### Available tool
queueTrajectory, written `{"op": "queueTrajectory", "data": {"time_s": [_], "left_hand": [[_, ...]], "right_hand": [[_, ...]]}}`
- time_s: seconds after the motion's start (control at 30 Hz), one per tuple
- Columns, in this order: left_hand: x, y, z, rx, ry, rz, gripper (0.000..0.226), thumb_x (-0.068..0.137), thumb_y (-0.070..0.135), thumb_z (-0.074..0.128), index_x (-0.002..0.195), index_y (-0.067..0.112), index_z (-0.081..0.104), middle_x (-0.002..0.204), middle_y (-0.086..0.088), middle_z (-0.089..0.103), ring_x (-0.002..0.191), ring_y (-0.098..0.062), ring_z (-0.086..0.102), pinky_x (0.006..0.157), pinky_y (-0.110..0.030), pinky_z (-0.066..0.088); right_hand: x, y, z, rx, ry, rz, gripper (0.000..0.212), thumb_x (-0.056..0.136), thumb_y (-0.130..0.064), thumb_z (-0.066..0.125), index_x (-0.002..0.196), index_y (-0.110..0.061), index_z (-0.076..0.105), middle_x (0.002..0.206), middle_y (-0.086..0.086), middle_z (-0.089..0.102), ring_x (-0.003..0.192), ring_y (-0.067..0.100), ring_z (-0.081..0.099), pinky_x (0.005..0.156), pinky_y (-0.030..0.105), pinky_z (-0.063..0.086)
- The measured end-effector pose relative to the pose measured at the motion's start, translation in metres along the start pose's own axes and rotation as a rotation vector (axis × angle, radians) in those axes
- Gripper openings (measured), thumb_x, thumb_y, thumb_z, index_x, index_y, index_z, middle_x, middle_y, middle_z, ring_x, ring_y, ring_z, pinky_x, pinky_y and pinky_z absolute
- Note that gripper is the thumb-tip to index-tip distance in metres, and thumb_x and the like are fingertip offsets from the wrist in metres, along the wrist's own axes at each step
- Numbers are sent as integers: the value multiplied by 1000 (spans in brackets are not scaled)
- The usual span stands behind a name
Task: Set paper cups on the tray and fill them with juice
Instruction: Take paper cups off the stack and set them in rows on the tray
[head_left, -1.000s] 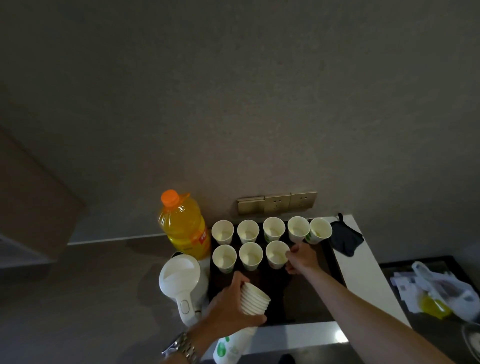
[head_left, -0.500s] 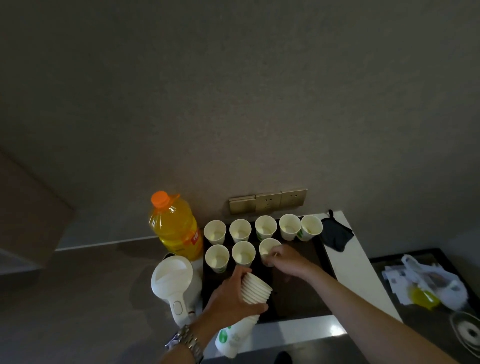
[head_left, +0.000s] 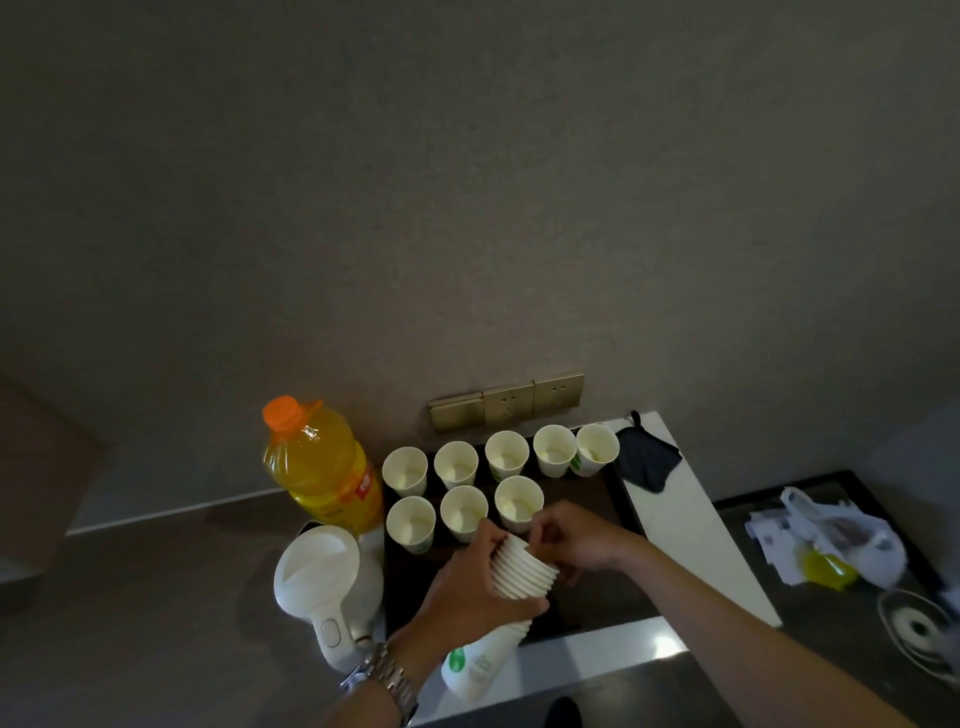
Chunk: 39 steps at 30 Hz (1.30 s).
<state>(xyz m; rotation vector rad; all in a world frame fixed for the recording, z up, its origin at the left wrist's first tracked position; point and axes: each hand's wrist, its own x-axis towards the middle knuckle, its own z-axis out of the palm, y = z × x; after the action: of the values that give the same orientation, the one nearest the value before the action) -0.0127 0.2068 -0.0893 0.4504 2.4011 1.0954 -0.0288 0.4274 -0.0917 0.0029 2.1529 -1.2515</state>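
Observation:
A dark tray (head_left: 618, 525) lies on the white counter and carries several empty paper cups (head_left: 506, 457) in two rows. My left hand (head_left: 467, 582) grips a stack of nested paper cups (head_left: 522, 571) held sideways above the tray's front. My right hand (head_left: 571, 538) is at the stack's open end, its fingers pinching the rim of the top cup. An orange juice bottle (head_left: 322, 467) with an orange cap stands left of the tray.
A white electric kettle (head_left: 324, 582) sits at the tray's front left. A black cloth (head_left: 647, 460) lies at the back right. A plastic bag (head_left: 831, 540) with papers is on the dark surface to the right. Brass wall sockets (head_left: 506, 402) are behind the cups.
My right hand left the cup it set in the front row and came back to the stack, where it now pinches the top cup. The left hand keeps holding the stack.

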Motion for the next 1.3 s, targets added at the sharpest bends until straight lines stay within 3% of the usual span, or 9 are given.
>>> {"op": "queueTrajectory", "data": {"time_s": [0.17, 0.3, 0.4, 0.47, 0.63, 0.8, 0.93, 1.13, 1.3], "left_hand": [[7, 8, 8, -15, -13, -3, 76, 56, 63, 89, 110, 39, 41, 103, 16, 66, 90, 0, 65, 78, -36, 58], [10, 15, 9, -21, -43, -5, 72, 58, 60, 89, 109, 43, 41, 105, 17, 64, 91, 4, 64, 77, -28, 56], [9, 15, 9, 1, -69, -34, 73, 56, 65, 86, 108, 41, 41, 104, 16, 64, 90, 2, 63, 79, -30, 56], [8, 11, 9, -6, -73, -51, 74, 56, 67, 86, 108, 41, 41, 104, 15, 66, 91, 1, 65, 83, -36, 57], [8, 8, 11, -12, -86, -68, 77, 57, 68, 85, 113, 40, 40, 105, 14, 66, 93, 0, 65, 86, -38, 57], [8, 13, 11, -6, -91, -78, 76, 58, 65, 85, 115, 42, 39, 108, 16, 63, 96, 2, 62, 86, -30, 55], [6, 14, 9, -3, -105, -94, 76, 60, 64, 85, 116, 41, 39, 107, 16, 63, 95, 2, 62, 86, -29, 55], [3, 10, 6, 28, -100, -108, 77, 59, 69, 82, 116, 42, 37, 108, 18, 60, 99, 3, 57, 89, -29, 52], [0, 10, 3, 23, -97, -117, 76, 60, 67, 82, 117, 41, 38, 107, 18, 60, 97, 5, 57, 86, -26, 51]], "right_hand": [[-3, 3, -10, -52, -12, -2, 18, 97, -23, 65, 80, -25, 61, 73, -6, 63, 60, 11, 63, 54, 27, 56], [-4, 6, -20, -63, 29, -23, 21, 96, -15, 65, 79, -27, 62, 81, -3, 63, 69, 15, 66, 51, 29, 56], [-5, 10, -40, -48, 163, -2, 20, 95, -6, 62, 83, -23, 64, 94, 4, 63, 85, 26, 68, 48, 30, 56], [-4, 17, -57, 9, 275, 52, 10, 96, -13, 65, 87, -17, 64, 99, 10, 64, 88, 32, 68, 49, 30, 56], [0, 43, -83, 55, 504, 229, 12, 95, -16, 67, 86, -11, 61, 84, 10, 63, 58, 21, 62, 46, 32, 56], [10, 55, -70, 20, 687, 293, 11, 91, -11, 66, 82, -8, 62, 78, 9, 65, 63, 27, 69, 49, 40, 60], [25, 55, -55, 68, 726, 314, 10, 90, -11, 62, 84, -4, 60, 73, 11, 68, 49, 28, 69, 53, 43, 61], [41, 59, -40, 147, 731, 370, 10, 91, -15, 59, 84, -9, 57, 70, 14, 70, 48, 30, 69, 60, 50, 62], [45, 72, -38, 193, 720, 401, 26, 87, -40, 67, 88, -17, 54, 73, 10, 72, 56, 30, 72, 70, 51, 62]]}}
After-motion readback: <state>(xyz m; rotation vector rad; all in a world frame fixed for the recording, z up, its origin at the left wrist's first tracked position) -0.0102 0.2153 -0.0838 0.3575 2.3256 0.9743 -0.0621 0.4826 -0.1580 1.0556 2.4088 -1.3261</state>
